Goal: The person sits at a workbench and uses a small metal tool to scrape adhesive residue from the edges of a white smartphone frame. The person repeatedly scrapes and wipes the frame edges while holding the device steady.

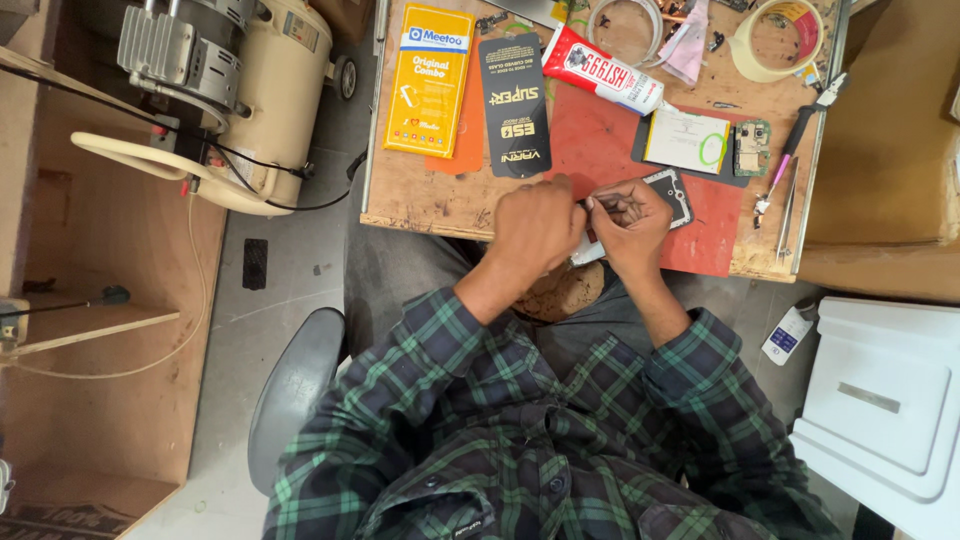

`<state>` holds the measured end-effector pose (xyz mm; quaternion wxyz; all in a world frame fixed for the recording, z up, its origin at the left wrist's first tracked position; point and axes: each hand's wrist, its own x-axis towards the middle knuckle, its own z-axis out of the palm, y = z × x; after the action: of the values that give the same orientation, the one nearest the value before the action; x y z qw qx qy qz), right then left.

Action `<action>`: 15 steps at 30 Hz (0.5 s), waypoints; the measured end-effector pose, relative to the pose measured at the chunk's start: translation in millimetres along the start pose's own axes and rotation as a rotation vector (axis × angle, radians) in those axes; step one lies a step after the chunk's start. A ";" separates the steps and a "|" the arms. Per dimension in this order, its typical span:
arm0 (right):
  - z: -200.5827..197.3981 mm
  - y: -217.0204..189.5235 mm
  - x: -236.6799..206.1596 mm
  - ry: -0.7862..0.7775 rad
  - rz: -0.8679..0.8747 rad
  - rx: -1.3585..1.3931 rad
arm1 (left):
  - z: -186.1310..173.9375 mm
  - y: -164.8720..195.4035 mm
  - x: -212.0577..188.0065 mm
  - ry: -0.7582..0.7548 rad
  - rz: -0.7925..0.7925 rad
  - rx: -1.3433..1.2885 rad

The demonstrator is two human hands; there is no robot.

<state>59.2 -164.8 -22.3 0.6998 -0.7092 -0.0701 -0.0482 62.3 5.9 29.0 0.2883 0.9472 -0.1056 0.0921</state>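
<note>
Workbench (440,205): one worn wooden top, scuffed and stained, with a red rubber mat (610,140) laid flat on it.
Packages: two flat card sleeves, one yellow (430,80), one black (514,105), both lying lengthwise away from the person.
Glue tube (603,72): one, red and white, soft-sided, lying aslant.
Tape roll (775,38): one, pale ring.
Phone frame (668,195): one dark thin rectangle at the near edge — long axis slanting up-right, partly hidden.
Left hand (535,225): curled closed over the frame's near end.
Right hand (632,222): fingers bent, pinching the frame — its grip partly hidden.

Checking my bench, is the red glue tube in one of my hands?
No, the red glue tube lies on the table's far side, apart from both hands.
</note>
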 end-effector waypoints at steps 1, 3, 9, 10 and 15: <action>0.3 -1.3 -0.3 0.007 0.022 -0.007 | -4.4 -4.1 -1.1 0.009 -0.020 -0.017; 1.1 -3.5 -0.5 0.018 0.029 -0.031 | -14.1 -12.9 -3.8 0.023 -0.056 -0.052; 4.3 -10.2 -2.6 -0.011 0.034 -0.039 | -34.5 -20.2 -32.9 0.160 0.011 -0.127; 5.2 -11.7 -3.0 -0.017 0.031 -0.049 | -34.2 -18.3 -37.7 0.119 0.008 -0.175; 13.1 -20.7 -6.7 -0.042 -0.095 -0.270 | -23.7 -8.4 -51.2 0.007 -0.059 -0.291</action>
<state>48.7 -151.7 -3.1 0.5933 -0.7937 -0.1110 -0.0753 12.5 33.6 31.9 0.4254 0.8979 -0.0887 0.0707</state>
